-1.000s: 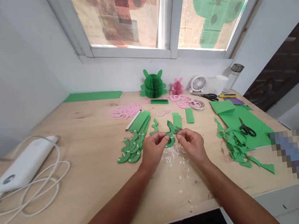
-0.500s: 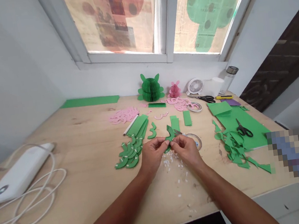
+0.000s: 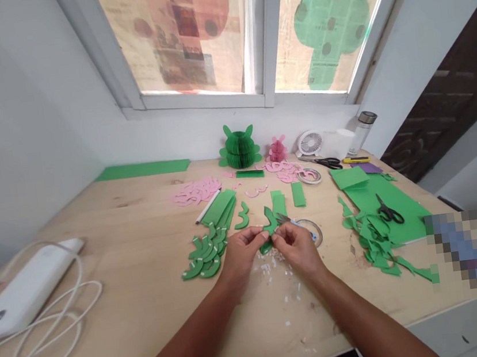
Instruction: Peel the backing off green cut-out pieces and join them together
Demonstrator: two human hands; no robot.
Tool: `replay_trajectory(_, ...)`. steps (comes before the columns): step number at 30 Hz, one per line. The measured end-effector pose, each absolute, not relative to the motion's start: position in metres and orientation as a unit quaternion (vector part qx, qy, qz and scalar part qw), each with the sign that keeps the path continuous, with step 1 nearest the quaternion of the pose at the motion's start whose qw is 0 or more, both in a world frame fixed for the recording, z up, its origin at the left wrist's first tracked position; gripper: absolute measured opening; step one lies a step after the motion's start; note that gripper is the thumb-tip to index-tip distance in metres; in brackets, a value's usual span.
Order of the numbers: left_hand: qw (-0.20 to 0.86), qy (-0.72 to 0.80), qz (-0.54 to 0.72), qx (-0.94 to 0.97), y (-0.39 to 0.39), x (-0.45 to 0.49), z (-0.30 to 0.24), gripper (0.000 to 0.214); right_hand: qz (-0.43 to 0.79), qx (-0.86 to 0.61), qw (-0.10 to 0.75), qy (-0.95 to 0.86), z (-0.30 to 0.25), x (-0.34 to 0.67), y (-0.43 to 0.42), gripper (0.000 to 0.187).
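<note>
Between my fingertips is a curved green paper cutout [image 3: 270, 216], raised over the table. My left hand [image 3: 244, 251] pinches its left side, and my right hand [image 3: 297, 245] pinches it from the right. Fingers cover part of it. Scissor blades [image 3: 284, 218] poke out by my right hand, their handles hidden, and a tape roll [image 3: 313, 230] lies just behind that hand. Left of my left hand is a heap of curved green cutouts [image 3: 207, 255] with small white strips on them. Another wavy green cutout [image 3: 242, 215] rests behind it. White paper bits [image 3: 270, 264] are scattered below my hands.
Green scraps [image 3: 374, 237], black scissors [image 3: 388, 210] and green sheets [image 3: 403, 210] lie on the right. Pink cutouts [image 3: 196, 190], a green honeycomb paper figure [image 3: 239, 148] and a small fan [image 3: 309, 143] stand or lie further back. A white power strip [image 3: 30, 288] with looped cable sits left.
The view has tilted slightly, so everything appears a little lower. Both hands still pinch the green cutout, which is turned a bit differently between the fingers.
</note>
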State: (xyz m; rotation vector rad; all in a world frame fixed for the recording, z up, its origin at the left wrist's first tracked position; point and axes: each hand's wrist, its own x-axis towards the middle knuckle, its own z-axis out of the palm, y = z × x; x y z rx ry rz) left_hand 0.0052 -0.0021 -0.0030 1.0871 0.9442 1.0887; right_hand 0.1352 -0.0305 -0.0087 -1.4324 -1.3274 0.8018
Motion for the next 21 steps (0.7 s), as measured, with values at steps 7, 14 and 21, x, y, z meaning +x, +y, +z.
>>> replay_trajectory(7,0.665,0.388,0.458,0.444,-0.0032,0.0051,-0.0037,0.019,0.31,-0.597,0.488,-0.556,-0.0071,0.1341,-0.0322,0.014)
replay_trajectory(14,0.68,0.379,0.449,0.438,-0.0033,0.0039,-0.0009,0.02,0.318,-0.596,0.49,-0.551,-0.0086,0.1337,-0.0318,0.015)
replay_trajectory(21,0.687,0.373,0.451,0.43,-0.0039,0.0046,-0.0014,0.019,0.298,-0.602,0.486,-0.558,-0.0066,0.1329,-0.0326,0.013)
